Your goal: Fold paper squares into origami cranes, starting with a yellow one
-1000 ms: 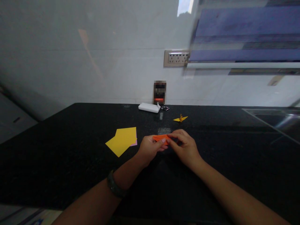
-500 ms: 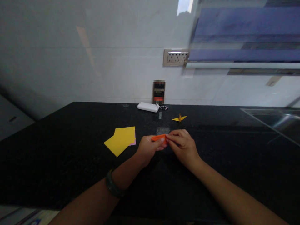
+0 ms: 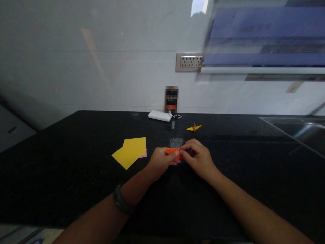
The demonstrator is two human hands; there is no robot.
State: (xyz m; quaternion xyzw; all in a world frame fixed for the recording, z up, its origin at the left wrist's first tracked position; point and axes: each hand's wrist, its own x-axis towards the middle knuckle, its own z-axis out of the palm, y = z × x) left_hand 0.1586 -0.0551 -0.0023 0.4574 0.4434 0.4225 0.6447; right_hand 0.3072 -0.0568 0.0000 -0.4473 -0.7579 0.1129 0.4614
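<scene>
Between my two hands is a small piece of folded orange paper (image 3: 172, 151), held above the dark counter. My left hand (image 3: 160, 162) grips its left part, the thumb lying across the front and the fingers behind. At its right end, the thumb and forefinger of my right hand (image 3: 199, 156) pinch the paper. Its exact folds are partly covered by my fingers. To the left of my hands lie yellow paper sheets (image 3: 130, 152) with a pink edge showing beneath. A folded yellow paper crane (image 3: 194, 128) stands beyond my right hand.
A white power bank (image 3: 159, 116) with a beaded strap (image 3: 177, 117) lies at the back of the black counter (image 3: 76, 189), before a blurred-out upright object (image 3: 171, 100) at the wall. A sink (image 3: 302, 130) is set in at the right. A socket panel (image 3: 190, 62) sits on the wall.
My right thumb and forefinger have shifted slightly at the paper's right end, with a wider gap behind the pinch. My left hand keeps its hold. The view has shifted very slightly.
</scene>
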